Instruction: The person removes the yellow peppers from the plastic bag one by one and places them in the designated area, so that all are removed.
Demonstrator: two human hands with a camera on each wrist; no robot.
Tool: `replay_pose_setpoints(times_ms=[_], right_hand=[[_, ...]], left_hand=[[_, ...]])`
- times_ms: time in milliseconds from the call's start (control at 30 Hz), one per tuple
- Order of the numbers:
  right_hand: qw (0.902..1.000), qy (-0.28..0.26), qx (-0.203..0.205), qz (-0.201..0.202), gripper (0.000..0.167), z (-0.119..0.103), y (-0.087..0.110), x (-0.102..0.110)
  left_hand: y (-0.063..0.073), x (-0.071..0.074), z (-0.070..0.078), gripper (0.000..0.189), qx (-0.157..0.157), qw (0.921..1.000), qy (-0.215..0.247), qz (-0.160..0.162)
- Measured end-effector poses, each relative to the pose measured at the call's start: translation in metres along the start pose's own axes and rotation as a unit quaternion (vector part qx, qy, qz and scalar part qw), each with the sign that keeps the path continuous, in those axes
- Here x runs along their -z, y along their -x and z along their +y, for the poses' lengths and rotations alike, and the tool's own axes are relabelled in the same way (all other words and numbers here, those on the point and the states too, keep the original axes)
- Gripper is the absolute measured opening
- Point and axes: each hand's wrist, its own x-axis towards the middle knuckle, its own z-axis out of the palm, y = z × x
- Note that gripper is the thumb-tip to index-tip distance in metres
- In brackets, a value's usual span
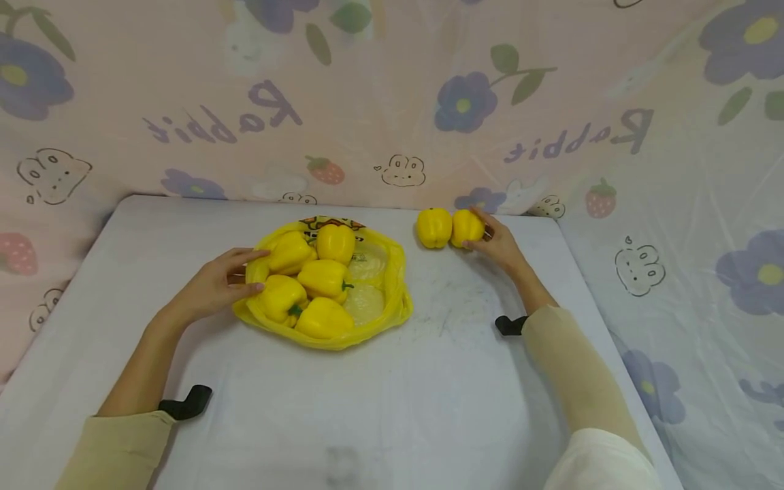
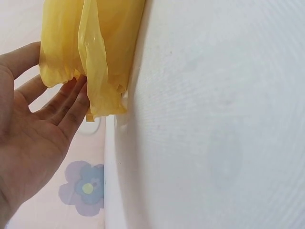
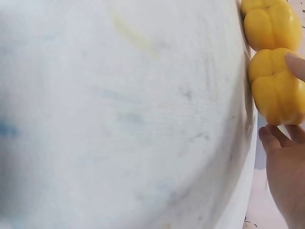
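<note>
On the far side of the desk [image 1: 288,408], pinching the outer pepper [image 1: 466,229] beside its neighbour [image 1: 434,228].
Between thumb and fingers of the right hand [image 1: 499,243]; best gripped evenly, without nudging the neighbour. With the left hand [image 1: 211,282] spread at the bag [image 1: 397,282], worth steadying the rim lightly, around the peppers [image 1: 323,279] inside.

The place looks like a small screened-off booth, in what kind of building cannot be told, for cloth [image 1: 367,95] printed with flowers [image 1: 465,102], rabbits [image 1: 403,171], strawberries [image 1: 325,171] and reversed "Rabbit" lettering [image 1: 267,103] hangs behind the white table [image 1: 367,415] and along its left and right sides.
</note>
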Motion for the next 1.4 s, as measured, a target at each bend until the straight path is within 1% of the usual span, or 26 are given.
replay_pose_setpoints(times_ms=[200,333,500,600,667,733,867,967,1067,1300,1400], right_hand=[[0.9995,0.022,0.016,0.015,0.078,-0.004,0.002,0.0],[0.9988,0.038,0.02,0.024,0.075,-0.007,0.003,0.0],[0.9995,0.015,0.01,0.024,0.073,-0.006,0.003,-0.002],[0.9996,0.002,0.009,0.026,0.075,0.001,-0.001,-0.002],[0.9992,0.009,0.017,0.035,0.075,0.008,-0.004,-0.002],[0.998,0.027,0.031,0.047,0.074,0.014,-0.009,-0.001],[0.9935,0.051,0.067,0.076,0.071,0.015,-0.014,-0.003],[0.9909,0.049,0.092,0.085,0.068,0.008,-0.015,-0.006],[0.9898,0.042,0.112,0.078,0.066,-0.004,-0.015,-0.01],[0.9881,0.004,0.15,0.033,0.061,-0.051,-0.002,-0.024],[0.9862,-0.002,0.165,0.012,0.06,-0.063,0.001,-0.03]], left_hand=[[0.0,0.001,0.0,0.062,-0.002,1.0,0.001,0.001],[0.0,0.0,0.0,0.061,-0.01,0.9999,0.002,0.003],[0.001,-0.001,0.0,0.061,-0.02,0.9998,0.004,0.004],[0.0,-0.002,0.0,0.061,-0.017,0.9998,0.007,0.001],[0.0,-0.002,0.0,0.062,-0.016,0.9998,0.011,-0.002],[-0.001,-0.002,0.001,0.062,-0.017,0.9998,0.013,-0.003],[-0.001,-0.002,0.0,0.062,-0.014,0.9998,0.012,-0.002],[0.0,-0.002,-0.001,0.062,-0.006,0.9999,0.008,-0.002],[0.0,-0.002,-0.001,0.062,-0.002,1.0,0.006,-0.003],[0.0,-0.002,0.001,0.062,-0.008,1.0,0.001,-0.002],[0.0,-0.002,0.002,0.062,-0.018,0.9998,-0.003,0.003]])
